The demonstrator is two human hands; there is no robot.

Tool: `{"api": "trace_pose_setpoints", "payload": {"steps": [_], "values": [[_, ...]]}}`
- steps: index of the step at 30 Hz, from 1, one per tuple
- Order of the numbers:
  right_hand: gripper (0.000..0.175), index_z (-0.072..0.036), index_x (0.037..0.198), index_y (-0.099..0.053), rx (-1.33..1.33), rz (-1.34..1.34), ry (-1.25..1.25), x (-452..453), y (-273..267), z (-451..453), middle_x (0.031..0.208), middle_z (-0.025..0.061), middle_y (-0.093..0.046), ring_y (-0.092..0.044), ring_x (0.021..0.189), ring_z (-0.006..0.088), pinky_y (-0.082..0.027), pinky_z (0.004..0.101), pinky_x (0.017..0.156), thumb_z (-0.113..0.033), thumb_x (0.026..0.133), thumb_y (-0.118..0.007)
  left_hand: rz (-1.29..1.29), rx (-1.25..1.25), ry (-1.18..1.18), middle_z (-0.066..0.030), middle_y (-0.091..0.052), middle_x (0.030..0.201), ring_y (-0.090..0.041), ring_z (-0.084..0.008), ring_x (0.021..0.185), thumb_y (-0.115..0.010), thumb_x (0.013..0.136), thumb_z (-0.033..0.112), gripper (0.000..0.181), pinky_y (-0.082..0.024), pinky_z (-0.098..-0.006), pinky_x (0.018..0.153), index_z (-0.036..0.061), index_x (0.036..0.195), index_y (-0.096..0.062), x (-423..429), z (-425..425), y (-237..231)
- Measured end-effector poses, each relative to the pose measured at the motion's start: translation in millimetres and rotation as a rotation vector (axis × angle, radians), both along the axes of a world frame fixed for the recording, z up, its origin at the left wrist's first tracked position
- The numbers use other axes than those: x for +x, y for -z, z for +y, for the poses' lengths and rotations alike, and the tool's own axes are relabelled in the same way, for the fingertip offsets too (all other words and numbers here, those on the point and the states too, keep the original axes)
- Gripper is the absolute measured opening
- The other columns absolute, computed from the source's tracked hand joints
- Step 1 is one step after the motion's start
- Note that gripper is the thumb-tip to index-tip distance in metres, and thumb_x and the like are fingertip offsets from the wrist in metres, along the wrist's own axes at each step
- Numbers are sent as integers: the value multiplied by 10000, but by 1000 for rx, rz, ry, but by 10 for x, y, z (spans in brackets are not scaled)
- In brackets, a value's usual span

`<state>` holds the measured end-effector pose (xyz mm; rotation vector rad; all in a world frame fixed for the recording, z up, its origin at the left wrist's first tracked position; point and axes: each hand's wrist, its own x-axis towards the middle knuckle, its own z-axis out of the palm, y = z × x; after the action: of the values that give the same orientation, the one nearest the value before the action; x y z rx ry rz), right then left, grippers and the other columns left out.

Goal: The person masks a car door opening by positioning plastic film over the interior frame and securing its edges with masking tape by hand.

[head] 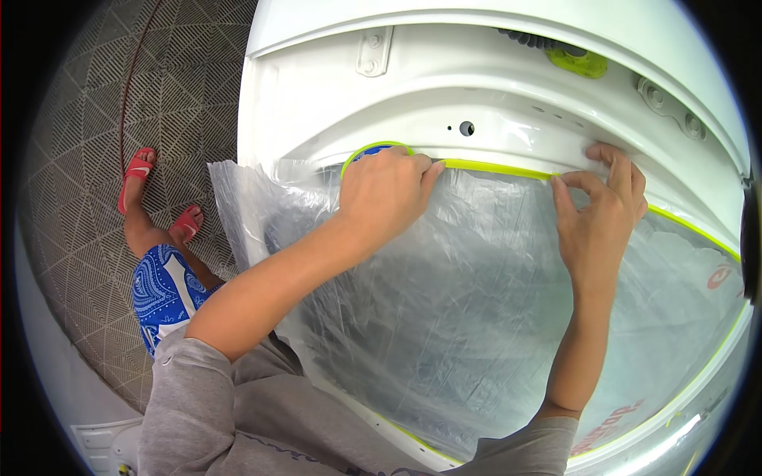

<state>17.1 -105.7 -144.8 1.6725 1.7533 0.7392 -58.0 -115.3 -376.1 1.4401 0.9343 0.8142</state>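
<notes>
My left hand holds a roll of yellow-green masking tape with a blue core, partly hidden under the fingers. From it a strip of the tape runs right along the upper edge of clear plastic film, against a white painted vehicle panel. At the strip's right part, my right hand pinches the tape edge between thumb and index finger, its other fingers resting on or close to the panel. More yellow-green tape follows the film's border to the right.
Loose film hangs past the panel's left edge. Above are a raised white panel, bolted brackets and a yellow-green fitting. A thin hose lies on the patterned floor at left, by my feet in red slides.
</notes>
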Motion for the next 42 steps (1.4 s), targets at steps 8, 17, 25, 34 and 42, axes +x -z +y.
{"api": "trace_pose_setpoints", "payload": {"steps": [8, 17, 25, 34, 42], "values": [[89, -63, 743, -739, 29, -3, 24, 3, 45, 18, 1168, 23, -595, -504, 1179, 280, -371, 459, 967, -85, 708, -817, -8, -31, 30, -140, -636, 693, -646, -345, 679, -643, 944, 306, 299, -513, -468, 627, 61, 812, -753, 60, 19, 20], [88, -74, 774, -748, 74, -38, 55, 21, 73, -3, 1162, 37, -580, -500, 1174, 288, -355, 458, 982, -95, 724, -818, 15, -95, 98, -162, -678, 725, -669, -359, 686, -637, 948, 320, 305, -532, -470, 629, 65, 840, -765, 93, 74, -23], [98, -78, 822, -740, 97, -16, 28, 70, 62, -26, 1200, 39, -579, -492, 1197, 292, -330, 470, 998, -97, 748, -800, 17, -105, 82, -165, -678, 722, -669, -365, 684, -641, 945, 320, 305, -533, -465, 628, 61, 844, -766, 61, 92, -36], [95, -89, 828, -726, 65, 15, -34, 115, 11, -32, 1201, 36, -584, -498, 1188, 299, -325, 467, 1002, -95, 757, -790, -43, -182, 119, -168, -670, 690, -661, -362, 655, -630, 952, 297, 294, -524, -465, 632, 55, 859, -768, -49, 94, -46], [96, -86, 832, -733, 82, 3, -49, 120, 17, -39, 1195, 43, -597, -498, 1193, 297, -327, 450, 1001, -102, 755, -788, -128, -240, 128, -155, -666, 657, -654, -360, 630, -624, 964, 298, 299, -519, -447, 627, 46, 901, -773, -178, 98, -61]]}}
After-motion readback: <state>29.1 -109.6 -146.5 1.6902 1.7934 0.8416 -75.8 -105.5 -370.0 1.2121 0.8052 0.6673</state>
